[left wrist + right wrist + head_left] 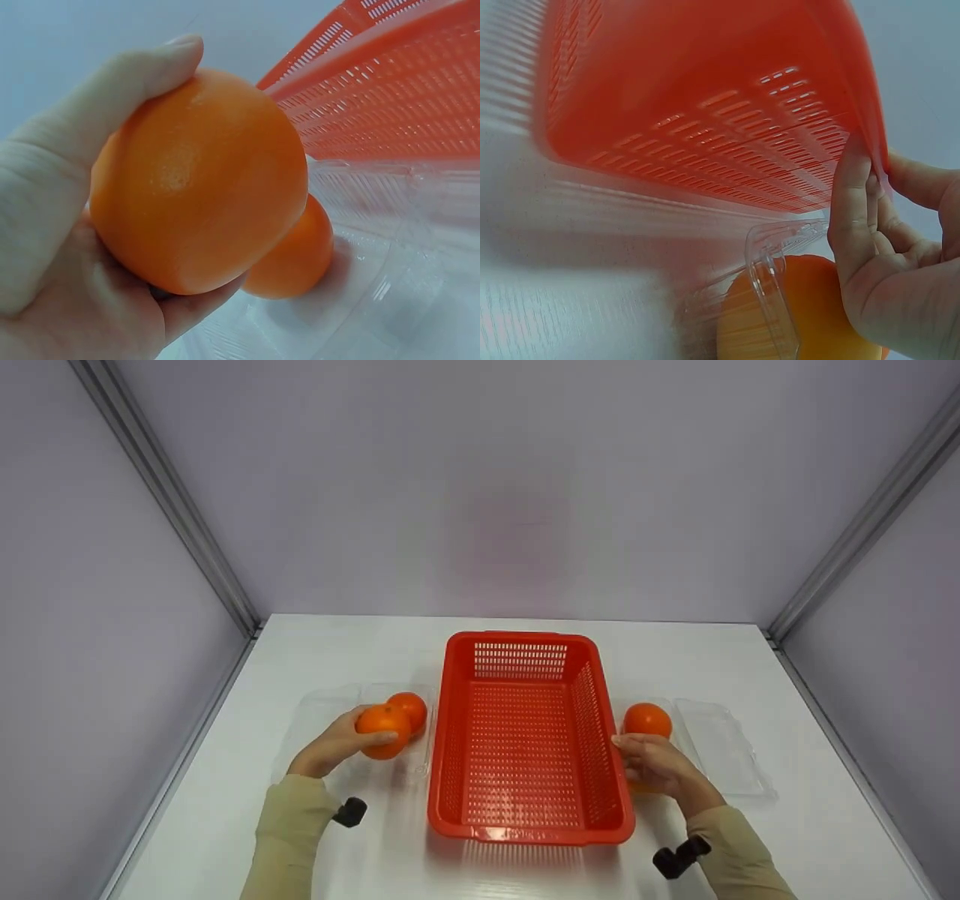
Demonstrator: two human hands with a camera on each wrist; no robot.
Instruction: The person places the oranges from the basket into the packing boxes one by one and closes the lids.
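- The left forearm, covered by a beige sleeve (pixel 289 825), is angled up and inward from the lower left, and the left hand (pixel 330 746) is turned toward the basket.
- A large orange (pixel 386 727) is clamped in the left hand: the thumb is laid along one side and the fingers are wrapped round the opposite side.
- It is held just beside the left long side of the red basket (pixel 521 757), outside it, and a second orange (pixel 412 708) in a clear tray (pixel 418 769) is partly covered by it.
- The right forearm is slanted up and inward from the lower right, with the wrist bent toward the basket.
- The basket's right rim is pinched by the right hand (pixel 664 765), with fingers pressed against the outer wall and the thumb set across the rim.
- Another orange (pixel 648 719) is seen just beyond the right hand, near a clear lid (pixel 720 746).
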